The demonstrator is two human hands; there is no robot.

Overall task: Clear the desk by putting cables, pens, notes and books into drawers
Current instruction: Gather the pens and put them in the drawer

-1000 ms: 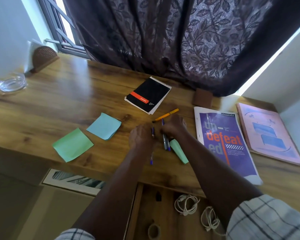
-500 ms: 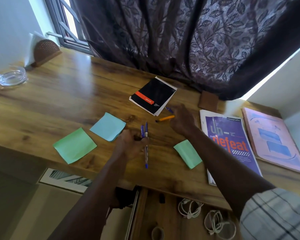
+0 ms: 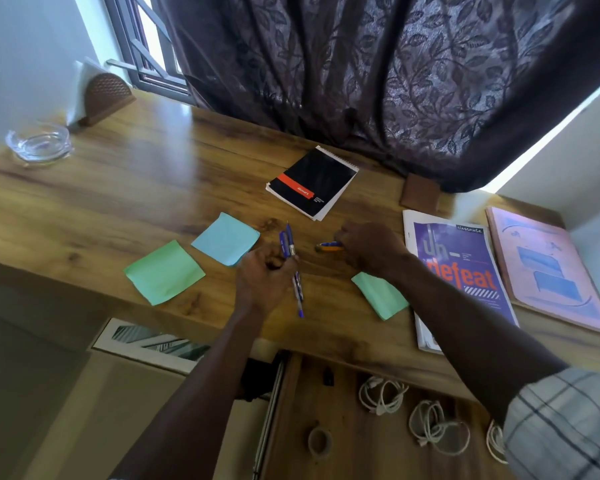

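Landmark: the black notepad, lying flat toward the back of the surface.
Left grip: the left grip is a bare hand just in front of the notepad, clamped round a bundle of blue pens whose ends stick out past the fist on both sides.
Right grip: the right grip is in front of the notepad and a little right, fingertips closed on one end of the orange pen, which lies on the surface. A sliver of blue beside it is too blurred to identify.
Pens, handling: light, stiff and smooth-barrelled, so likely to slide against each other in a bundle. A full-fist hold at mid-barrel looks safest.
Notes: a blue sticky pad lies left-front of the notepad, a green one further left, and another green one right-front beside the right forearm. They are thin and soft, best pinched at an edge.
Books: a purple exercise book and a pink book lie side by side, right of the notepad. They are flat and probably floppy, so an edge should be lifted first.
Drawer: the drawer is open below the surface's front edge and holds coiled white cables — plus a tape roll.
Room: glossy wood grain — a glass dish sits far left of the notepad, and a dark leaf-patterned curtain hangs behind it with window light on either side.
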